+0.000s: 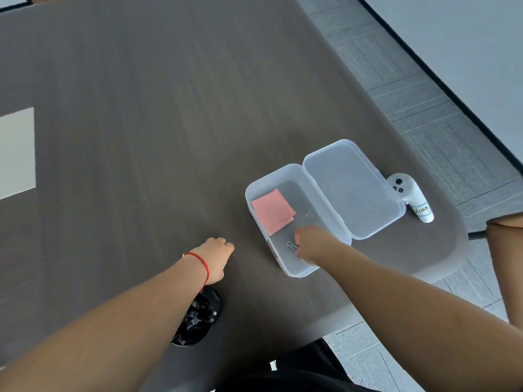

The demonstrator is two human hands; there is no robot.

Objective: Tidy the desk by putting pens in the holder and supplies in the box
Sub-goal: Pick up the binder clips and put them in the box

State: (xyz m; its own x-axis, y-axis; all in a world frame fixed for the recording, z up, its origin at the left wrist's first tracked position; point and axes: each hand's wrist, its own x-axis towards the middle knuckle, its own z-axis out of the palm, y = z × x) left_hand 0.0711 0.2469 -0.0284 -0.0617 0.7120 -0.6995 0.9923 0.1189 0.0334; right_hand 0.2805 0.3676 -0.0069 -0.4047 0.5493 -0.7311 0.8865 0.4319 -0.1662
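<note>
Right hand (312,244) reaches into the open clear box (256,193), grip pinching a binder clip (291,246) at 6 o'clock from the pink sticky notes (271,209). Left hand (218,257) rests fisted on the counter (141,123), can't tell if it holds anything.

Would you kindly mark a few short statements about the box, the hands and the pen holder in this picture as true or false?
1. The clear plastic box has its lid open. True.
2. Pink sticky notes lie inside the box. True.
3. The right hand rests flat on the bare desk. False: it reaches into the box, beside a binder clip.
4. The left hand holds a pen. False: it is a loose fist on the desk, with nothing visible in it.
5. The black pen holder stands right of the box. False: it stands left, partly under the left forearm.
</note>
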